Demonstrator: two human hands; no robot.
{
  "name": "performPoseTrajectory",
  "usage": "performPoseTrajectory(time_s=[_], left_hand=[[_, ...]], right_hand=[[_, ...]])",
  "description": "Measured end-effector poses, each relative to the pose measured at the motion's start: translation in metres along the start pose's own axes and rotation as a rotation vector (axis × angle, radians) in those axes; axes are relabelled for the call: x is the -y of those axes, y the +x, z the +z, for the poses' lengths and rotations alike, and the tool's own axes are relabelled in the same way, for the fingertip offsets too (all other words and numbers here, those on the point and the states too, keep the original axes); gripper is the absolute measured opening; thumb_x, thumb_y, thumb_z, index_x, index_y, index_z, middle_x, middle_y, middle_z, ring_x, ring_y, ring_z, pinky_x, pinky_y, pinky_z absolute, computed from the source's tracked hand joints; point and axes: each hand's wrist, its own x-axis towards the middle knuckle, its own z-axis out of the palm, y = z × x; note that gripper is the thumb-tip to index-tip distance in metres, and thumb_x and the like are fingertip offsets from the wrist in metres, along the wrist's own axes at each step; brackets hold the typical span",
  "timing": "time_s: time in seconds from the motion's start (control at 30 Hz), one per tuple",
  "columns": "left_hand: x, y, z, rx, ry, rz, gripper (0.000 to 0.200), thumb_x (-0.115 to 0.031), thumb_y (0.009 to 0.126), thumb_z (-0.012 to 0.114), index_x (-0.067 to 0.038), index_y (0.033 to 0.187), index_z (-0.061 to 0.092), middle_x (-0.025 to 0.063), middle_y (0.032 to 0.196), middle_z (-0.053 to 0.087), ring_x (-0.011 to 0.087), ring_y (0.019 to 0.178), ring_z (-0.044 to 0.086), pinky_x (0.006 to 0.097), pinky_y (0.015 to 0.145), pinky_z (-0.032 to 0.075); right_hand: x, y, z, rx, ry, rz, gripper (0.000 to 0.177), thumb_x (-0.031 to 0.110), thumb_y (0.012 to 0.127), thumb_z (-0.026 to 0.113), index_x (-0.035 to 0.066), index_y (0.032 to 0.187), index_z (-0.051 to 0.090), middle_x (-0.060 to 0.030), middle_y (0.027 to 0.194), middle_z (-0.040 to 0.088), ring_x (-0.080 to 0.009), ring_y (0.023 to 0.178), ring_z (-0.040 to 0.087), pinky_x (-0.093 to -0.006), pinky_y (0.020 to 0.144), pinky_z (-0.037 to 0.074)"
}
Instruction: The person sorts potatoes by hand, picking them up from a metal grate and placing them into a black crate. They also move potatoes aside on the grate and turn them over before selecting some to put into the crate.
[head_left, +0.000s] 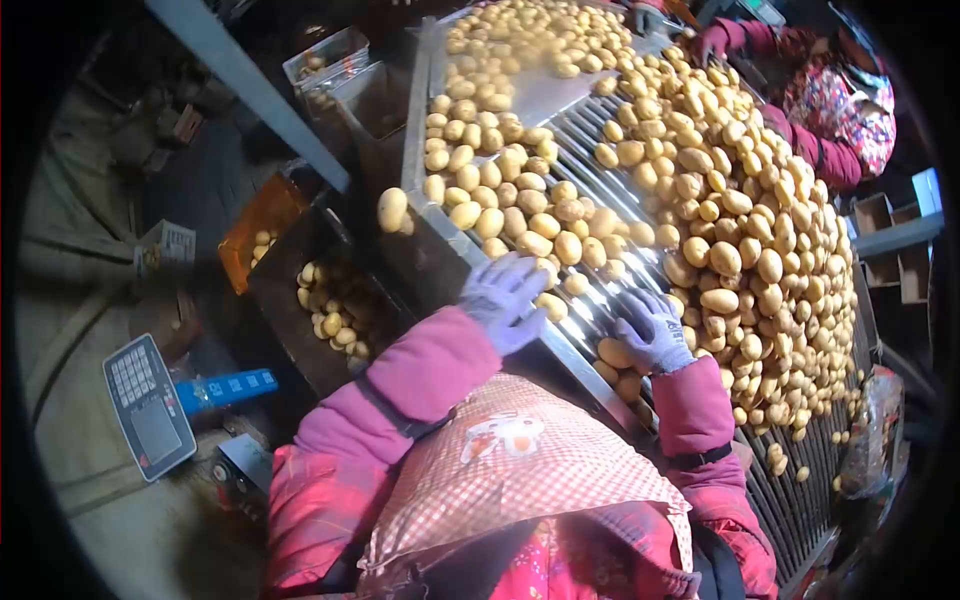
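My left hand point(505, 298), in a pale purple glove, is at the near metal rim point(575, 370) of a sorting table. Its fingers are spread beside potatoes point(567, 248) on the shiny rollers point(640, 265). Over those rollers, my right hand point(657, 332) wears the same kind of glove. Its fingers reach forward with the thumb apart, between the big potato heap point(740, 250) and a few potatoes point(616, 354) near the rim. Another potato point(393, 208) shows just outside the table's left edge, above the dark bin side.
A dark bin point(300, 340) holding potatoes stands left of the table, beside an orange crate point(250, 225). A scale display point(150, 405) is at lower left. A grey post point(250, 90) slants across upper left. Across the table, another person point(840, 105) reaches toward the heap.
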Motion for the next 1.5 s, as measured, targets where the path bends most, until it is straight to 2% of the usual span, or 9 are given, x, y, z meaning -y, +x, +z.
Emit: performPoseTrajectory(time_s=[0.27,0.53,0.67,0.73,0.83,0.97,1.1,1.3,1.5], left_hand=[[-0.005,0.09,0.03,0.421,0.237,0.069,0.082,-0.057,0.078,0.062,-0.021,0.147,0.037,0.0173,0.154,0.027,0.0379,0.144,0.018,0.0592,0.113,0.015],[0.071,0.153,0.018,0.463,0.33,-0.12,0.088,-0.067,0.076,0.061,-0.015,0.144,0.042,0.0157,0.153,0.031,0.0351,0.144,0.023,0.0608,0.113,0.017],[0.111,0.162,0.014,0.136,0.765,0.193,0.075,-0.055,0.084,0.061,-0.013,0.144,0.043,0.0165,0.15,0.035,0.0389,0.135,0.038,0.0553,0.105,0.033],[0.125,0.166,0.015,-0.058,0.527,-0.324,0.06,-0.042,0.079,0.067,-0.01,0.129,0.055,0.0177,0.139,0.044,0.0327,0.129,0.042,0.052,0.1,0.039],[0.062,0.169,0.025,0.32,0.204,-0.35,0.046,-0.037,0.079,0.067,-0.011,0.115,0.058,0.0129,0.111,0.056,0.0305,0.101,0.055,0.0426,0.086,0.045],[-0.019,0.12,0.074,0.393,0.184,0.364,0.057,-0.039,0.082,0.062,-0.022,0.136,0.05,0.0127,0.143,0.041,0.0333,0.135,0.037,0.0556,0.106,0.031],[0.013,0.157,0.055,0.392,0.301,0.11,0.058,-0.038,0.083,0.06,-0.023,0.137,0.047,0.0134,0.15,0.032,0.0359,0.139,0.03,0.0565,0.112,0.019],[0.071,0.123,-0.027,0.05,0.083,-0.127,0.067,-0.039,0.075,0.072,-0.008,0.131,0.054,0.0207,0.138,0.045,0.0397,0.125,0.046,0.0468,0.103,0.039],[0.065,0.082,-0.048,0.35,0.284,-0.256,0.082,-0.05,0.068,0.075,-0.008,0.135,0.051,0.0251,0.136,0.046,0.0414,0.124,0.046,0.0487,0.104,0.038]], right_hand=[[-0.015,-0.014,-0.015,-0.229,0.076,-0.002,0.042,0.026,0.085,0.061,0.009,0.123,0.06,-0.0167,0.128,0.056,-0.0364,0.121,0.049,-0.0473,0.104,0.035],[-0.036,-0.003,-0.008,-0.242,0.012,-0.07,0.043,0.029,0.082,0.062,0.01,0.12,0.062,-0.012,0.13,0.055,-0.0365,0.125,0.046,-0.0507,0.105,0.033],[-0.039,0.0,-0.003,-0.276,0.023,-0.046,0.041,0.027,0.082,0.063,0.01,0.119,0.062,-0.0115,0.128,0.056,-0.0358,0.125,0.046,-0.0506,0.103,0.034],[-0.038,0.002,-0.007,-0.288,0.04,-0.057,0.039,0.025,0.083,0.063,0.009,0.118,0.063,-0.0116,0.126,0.058,-0.0356,0.123,0.048,-0.05,0.102,0.035],[-0.037,0.006,-0.006,-0.304,0.031,-0.049,0.039,0.025,0.083,0.063,0.008,0.118,0.063,-0.0116,0.125,0.059,-0.0358,0.122,0.049,-0.0499,0.102,0.035],[-0.036,0.008,-0.006,-0.283,0.01,-0.039,0.037,0.023,0.083,0.062,0.009,0.118,0.063,-0.0107,0.125,0.059,-0.0353,0.122,0.049,-0.0496,0.103,0.035],[-0.037,0.007,-0.004,-0.287,0.004,-0.053,0.037,0.021,0.083,0.062,0.01,0.118,0.063,-0.0103,0.125,0.059,-0.0352,0.122,0.049,-0.0494,0.104,0.035],[-0.04,0.009,0.0,-0.322,-0.037,-0.039,0.037,0.021,0.083,0.063,0.01,0.119,0.063,-0.0097,0.123,0.06,-0.0323,0.117,0.053,-0.0452,0.1,0.038],[-0.04,0.023,0.006,-0.32,-0.133,0.052,0.036,0.021,0.084,0.064,0.011,0.119,0.062,-0.0087,0.119,0.062,-0.0287,0.107,0.057,-0.0428,0.094,0.041]])
